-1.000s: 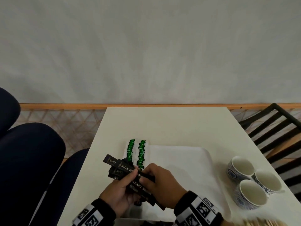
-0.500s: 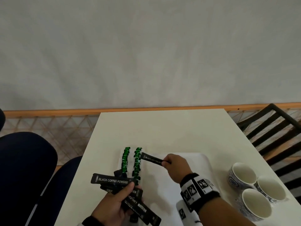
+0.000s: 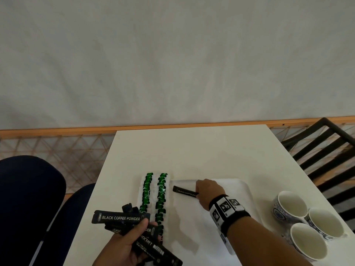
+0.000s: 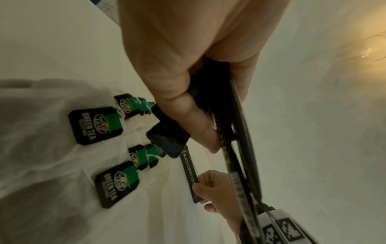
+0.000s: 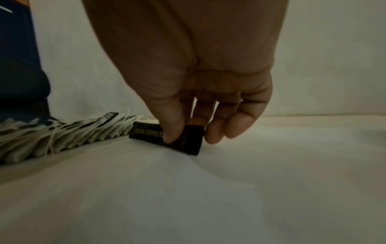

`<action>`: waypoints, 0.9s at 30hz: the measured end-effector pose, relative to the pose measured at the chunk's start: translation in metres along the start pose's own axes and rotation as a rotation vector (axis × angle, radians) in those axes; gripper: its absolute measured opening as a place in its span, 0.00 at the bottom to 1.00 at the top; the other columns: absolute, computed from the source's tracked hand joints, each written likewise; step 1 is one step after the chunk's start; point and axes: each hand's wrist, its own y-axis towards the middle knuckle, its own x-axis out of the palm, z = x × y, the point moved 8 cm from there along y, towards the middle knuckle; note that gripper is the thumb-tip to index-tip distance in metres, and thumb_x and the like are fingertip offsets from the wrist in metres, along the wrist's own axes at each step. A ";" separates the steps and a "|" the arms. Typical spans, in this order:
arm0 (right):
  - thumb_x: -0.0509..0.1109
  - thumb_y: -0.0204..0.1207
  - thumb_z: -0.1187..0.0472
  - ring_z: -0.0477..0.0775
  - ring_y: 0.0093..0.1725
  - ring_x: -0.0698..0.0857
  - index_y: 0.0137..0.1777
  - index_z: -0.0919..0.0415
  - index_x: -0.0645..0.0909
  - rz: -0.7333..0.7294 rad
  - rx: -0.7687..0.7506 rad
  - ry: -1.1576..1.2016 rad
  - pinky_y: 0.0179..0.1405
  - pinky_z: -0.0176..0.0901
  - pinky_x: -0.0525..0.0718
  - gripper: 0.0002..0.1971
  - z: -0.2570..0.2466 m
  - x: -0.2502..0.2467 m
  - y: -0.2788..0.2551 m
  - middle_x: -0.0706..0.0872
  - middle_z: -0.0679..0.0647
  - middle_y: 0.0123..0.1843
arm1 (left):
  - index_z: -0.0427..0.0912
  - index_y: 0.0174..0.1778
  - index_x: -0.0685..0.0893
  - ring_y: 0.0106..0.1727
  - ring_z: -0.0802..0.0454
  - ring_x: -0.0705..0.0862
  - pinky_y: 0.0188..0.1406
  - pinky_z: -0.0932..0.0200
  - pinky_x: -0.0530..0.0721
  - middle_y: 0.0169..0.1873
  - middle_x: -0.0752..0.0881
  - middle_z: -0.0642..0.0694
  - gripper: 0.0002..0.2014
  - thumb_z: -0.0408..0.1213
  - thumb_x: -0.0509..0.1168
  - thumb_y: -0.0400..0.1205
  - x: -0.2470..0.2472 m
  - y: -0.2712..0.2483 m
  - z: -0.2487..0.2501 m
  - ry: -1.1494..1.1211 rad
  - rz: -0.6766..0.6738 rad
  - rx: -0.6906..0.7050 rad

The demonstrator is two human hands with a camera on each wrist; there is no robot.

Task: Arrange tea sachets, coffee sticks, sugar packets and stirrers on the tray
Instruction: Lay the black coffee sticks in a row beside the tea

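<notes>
A white tray (image 3: 238,184) lies on the table with two rows of green tea sachets (image 3: 153,196) along its left side. My right hand (image 3: 208,191) pinches one black coffee stick (image 3: 184,191) by its right end, low over the tray just right of the sachets; in the right wrist view the coffee stick (image 5: 167,137) touches the tray surface. My left hand (image 3: 124,246) grips a bundle of black coffee sticks (image 3: 123,219) at the tray's near left corner. In the left wrist view the bundle (image 4: 236,132) hangs above the tea sachets (image 4: 98,125).
Three white cups with blue patterns (image 3: 307,225) stand together on the table at the right. A black slatted chair (image 3: 326,150) is beyond the table's right edge. Dark blue seat cushions (image 3: 28,198) sit left of the table (image 3: 192,150).
My right hand left the bundle with one coffee stick, carried it forward over the tray and lowered it beside the tea sachets. The left hand kept the bundle.
</notes>
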 end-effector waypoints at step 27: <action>0.62 0.81 0.62 0.54 0.56 0.78 0.54 0.49 0.80 0.180 -0.052 -0.070 0.53 0.49 0.74 0.08 -0.005 -0.048 -0.005 0.83 0.48 0.51 | 0.25 0.46 0.86 0.40 0.31 0.88 0.45 0.42 0.83 0.39 0.89 0.29 0.14 0.29 0.70 0.66 -0.001 -0.011 0.005 0.053 0.021 0.033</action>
